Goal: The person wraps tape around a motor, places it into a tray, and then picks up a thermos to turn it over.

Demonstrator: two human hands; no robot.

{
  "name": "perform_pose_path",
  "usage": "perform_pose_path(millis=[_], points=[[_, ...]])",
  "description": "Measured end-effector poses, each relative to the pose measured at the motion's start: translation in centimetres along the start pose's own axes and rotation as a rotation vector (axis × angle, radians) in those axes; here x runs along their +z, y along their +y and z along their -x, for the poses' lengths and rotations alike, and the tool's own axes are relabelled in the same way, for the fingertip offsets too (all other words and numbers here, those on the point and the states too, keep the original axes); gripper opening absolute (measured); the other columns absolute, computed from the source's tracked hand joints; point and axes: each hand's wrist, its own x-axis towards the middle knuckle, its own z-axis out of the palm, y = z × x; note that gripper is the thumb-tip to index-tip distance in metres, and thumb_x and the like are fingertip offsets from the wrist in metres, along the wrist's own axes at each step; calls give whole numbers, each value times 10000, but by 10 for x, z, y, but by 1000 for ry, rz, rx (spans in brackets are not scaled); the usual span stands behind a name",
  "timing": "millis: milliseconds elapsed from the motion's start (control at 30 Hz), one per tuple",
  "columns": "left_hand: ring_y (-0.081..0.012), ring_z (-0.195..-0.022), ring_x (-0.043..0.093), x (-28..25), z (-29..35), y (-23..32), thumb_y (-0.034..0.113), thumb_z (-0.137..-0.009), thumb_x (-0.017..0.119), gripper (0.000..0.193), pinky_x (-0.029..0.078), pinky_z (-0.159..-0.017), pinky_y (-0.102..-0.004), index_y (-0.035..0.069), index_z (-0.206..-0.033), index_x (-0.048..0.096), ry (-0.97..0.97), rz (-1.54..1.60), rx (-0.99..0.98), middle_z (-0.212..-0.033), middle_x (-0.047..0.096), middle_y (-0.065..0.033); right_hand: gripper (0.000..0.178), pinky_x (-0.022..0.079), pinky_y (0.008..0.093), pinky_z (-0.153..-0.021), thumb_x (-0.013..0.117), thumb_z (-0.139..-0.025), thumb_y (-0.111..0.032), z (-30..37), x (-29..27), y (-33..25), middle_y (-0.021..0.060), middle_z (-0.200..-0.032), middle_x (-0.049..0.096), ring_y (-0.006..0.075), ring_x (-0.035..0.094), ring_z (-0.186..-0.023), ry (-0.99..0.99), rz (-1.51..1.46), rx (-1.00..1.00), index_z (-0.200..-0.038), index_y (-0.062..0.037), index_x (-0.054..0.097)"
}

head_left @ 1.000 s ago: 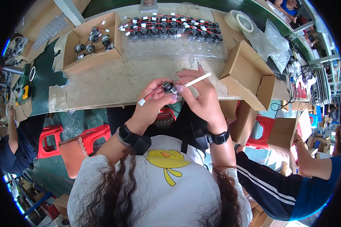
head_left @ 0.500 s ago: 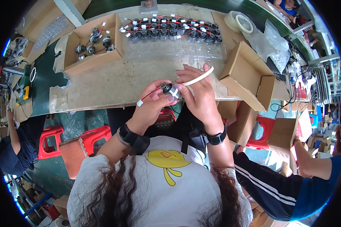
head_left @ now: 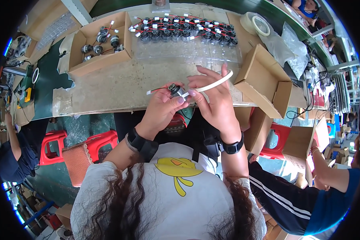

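Over the near edge of the workbench, my left hand [head_left: 161, 109] is closed on a small motor [head_left: 175, 89], a black and silver cylinder. Its thin red and black wires run out leftward to a white plug [head_left: 149, 92]. A narrow white tape [head_left: 215, 84] curves across the fingers of my right hand [head_left: 215, 105]. That hand's thumb and index finger pinch close to the motor's side, where a short white piece shows between the two hands. My fingers partly hide the motor's lower end.
Several similar wired motors [head_left: 176, 35] stand in rows on a clear plastic tray [head_left: 168, 53] at the back. An open cardboard box [head_left: 101, 66] at left holds more motors. Another open box [head_left: 264, 78] stands tilted at right, near tape rolls [head_left: 261, 26]. Other people sit on both sides.
The motor has turned in my left hand, and its plug has swung up and outward. My right hand has shifted slightly right, with the white tape across its fingers.
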Motion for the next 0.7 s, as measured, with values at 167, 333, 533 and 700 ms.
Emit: perform_pose_path(millis=[167, 333, 533, 700], points=[[-202, -1086, 630, 0, 3, 1, 25, -898, 682, 405, 538, -963, -362, 25, -1264, 507, -28, -59, -13, -1152, 619, -69, 71, 153, 591, -1174, 685, -887, -113, -1, 1, -2, 45, -1054, 711, 318, 584, -1213, 26, 110, -43, -951, -83, 675], [-210, -1103, 621, 1, 1, -7, 18, -898, 678, 419, 533, -972, -367, 25, -1278, 505, -22, -67, 90, -1171, 610, -78, 77, 160, 599, -1168, 690, -878, -105, 3, 16, 2, 42, -1047, 709, 315, 586, -1210, 49, 62, 18, -950, -82, 675], [-213, -1130, 608, 2, 2, -12, 5, -884, 694, 453, 530, -979, -388, 19, -1293, 498, 101, 83, 59, -1199, 601, -89, 82, 158, 609, -1164, 693, -875, -110, 9, 32, 4, 49, -1049, 708, 321, 587, -1207, 87, 93, 45, -949, -82, 674], [-234, -1133, 614, -1, -2, -12, 18, -881, 695, 472, 537, -978, -414, 25, -1305, 489, 51, 21, 63, -1218, 601, -111, 85, 152, 610, -1166, 685, -882, -123, 8, 22, 8, 53, -1054, 708, 320, 577, -1226, 57, -58, 98, -955, -80, 677]])
